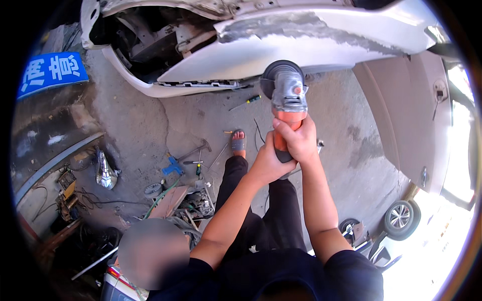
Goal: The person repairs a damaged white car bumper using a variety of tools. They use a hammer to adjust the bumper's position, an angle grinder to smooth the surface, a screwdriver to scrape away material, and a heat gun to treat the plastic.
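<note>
An orange and grey angle grinder (289, 95) with a dark round disc is held out in front of me. My right hand (301, 140) grips its orange body, thumb across the top. My left hand (271, 158) is closed round the rear of the body, just below and left of my right hand. The disc is close to the lower edge of a white car body panel (271, 50) that has a long grey patch along its upper part; I cannot tell whether they touch. The front of the car has a dark open cavity (135, 40).
A screwdriver (252, 100), hammer (198, 150) and blue tool (173, 167) lie on concrete by my sandalled foot (238, 143). A car door (396, 115) stands at right, with a wheel (400, 217) below. Parts and cables (70, 198) clutter the left under a blue sign (54, 70).
</note>
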`<state>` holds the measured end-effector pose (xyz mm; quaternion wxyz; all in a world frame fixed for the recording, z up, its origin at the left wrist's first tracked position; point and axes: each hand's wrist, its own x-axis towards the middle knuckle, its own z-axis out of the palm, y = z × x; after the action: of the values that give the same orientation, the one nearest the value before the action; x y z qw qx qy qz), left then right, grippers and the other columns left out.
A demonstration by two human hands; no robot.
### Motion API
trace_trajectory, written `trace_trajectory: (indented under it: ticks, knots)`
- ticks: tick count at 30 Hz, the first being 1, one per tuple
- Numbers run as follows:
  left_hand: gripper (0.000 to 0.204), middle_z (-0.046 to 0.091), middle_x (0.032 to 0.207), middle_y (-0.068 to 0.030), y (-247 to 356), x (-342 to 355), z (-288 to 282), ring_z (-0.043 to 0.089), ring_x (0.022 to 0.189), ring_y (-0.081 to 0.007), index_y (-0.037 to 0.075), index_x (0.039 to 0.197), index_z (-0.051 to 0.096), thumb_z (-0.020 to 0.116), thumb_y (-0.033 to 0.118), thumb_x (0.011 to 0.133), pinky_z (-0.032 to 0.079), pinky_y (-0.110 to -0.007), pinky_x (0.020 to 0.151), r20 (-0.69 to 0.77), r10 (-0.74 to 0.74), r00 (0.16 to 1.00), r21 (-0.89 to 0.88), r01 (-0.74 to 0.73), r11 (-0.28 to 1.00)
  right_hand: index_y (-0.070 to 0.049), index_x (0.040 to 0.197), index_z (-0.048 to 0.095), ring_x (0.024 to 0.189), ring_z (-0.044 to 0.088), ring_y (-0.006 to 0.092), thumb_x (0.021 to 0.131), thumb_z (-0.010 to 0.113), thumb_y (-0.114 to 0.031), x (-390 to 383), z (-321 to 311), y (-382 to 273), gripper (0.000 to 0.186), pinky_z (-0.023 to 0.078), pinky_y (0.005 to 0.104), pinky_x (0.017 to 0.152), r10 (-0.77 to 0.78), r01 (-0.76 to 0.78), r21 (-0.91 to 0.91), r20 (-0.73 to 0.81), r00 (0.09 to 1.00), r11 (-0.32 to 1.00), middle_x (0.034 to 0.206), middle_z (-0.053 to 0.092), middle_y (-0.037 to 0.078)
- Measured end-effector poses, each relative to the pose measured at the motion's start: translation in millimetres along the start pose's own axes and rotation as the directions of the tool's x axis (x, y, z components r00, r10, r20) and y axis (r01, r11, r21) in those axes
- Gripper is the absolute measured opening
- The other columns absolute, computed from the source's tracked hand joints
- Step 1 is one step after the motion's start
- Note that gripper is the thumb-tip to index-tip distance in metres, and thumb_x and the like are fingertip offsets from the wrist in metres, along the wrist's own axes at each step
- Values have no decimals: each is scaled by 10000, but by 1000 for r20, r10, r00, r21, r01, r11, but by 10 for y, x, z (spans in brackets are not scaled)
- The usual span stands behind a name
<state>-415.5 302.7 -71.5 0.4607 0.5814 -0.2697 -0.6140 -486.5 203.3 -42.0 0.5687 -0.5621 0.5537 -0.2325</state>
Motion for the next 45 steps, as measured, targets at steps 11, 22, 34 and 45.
trace_trajectory:
  ticks: [11, 22, 34, 45]
  knots:
    - [717, 389, 1427, -252, -1259, -217, 1014, 605, 1045, -413, 200, 1456, 380, 649, 67, 805, 531, -423, 870, 539, 198, 819, 659, -556, 507, 20, 1085, 573, 752, 619, 168, 908, 631, -150, -621, -1262, 1957, 252, 508, 290, 660, 450, -118, 642, -383, 807, 758, 883, 628, 83]
    - [811, 644, 1056, -221, -3200, 1157, 891, 644, 946, -287, -33, 1246, 513, 854, 389, 643, 504, -336, 826, 369, -491, 789, 476, 294, 829, -45, 1182, 490, 952, 609, 246, 917, 587, -301, 57, -1190, 4365, 381, 507, 388, 875, 353, -233, 956, 158, 922, 180, 996, 608, 124]
    - [480, 628, 922, -155, -5609, 2776, 10, 619, 942, -344, 38, 1018, 552, 789, 170, 622, 509, -431, 797, 77, 266, 961, 933, -163, 320, -19, 1130, 567, 950, 623, 197, 912, 639, -297, 1401, -233, 6298, 361, 530, 364, 810, 580, -630, 214, 253, 774, 747, 1073, 614, 81]
    - [221, 591, 915, -23, -6128, 3121, -187, 533, 889, -192, 117, 952, 627, 582, 224, 764, 406, -347, 731, 266, 666, 697, 958, -268, -102, -112, 1145, 610, 1182, 544, 285, 845, 580, -175, 2942, 1472, 5609, 308, 454, 426, 961, -100, 632, -765, 624, 775, 125, 1242, 582, 111]
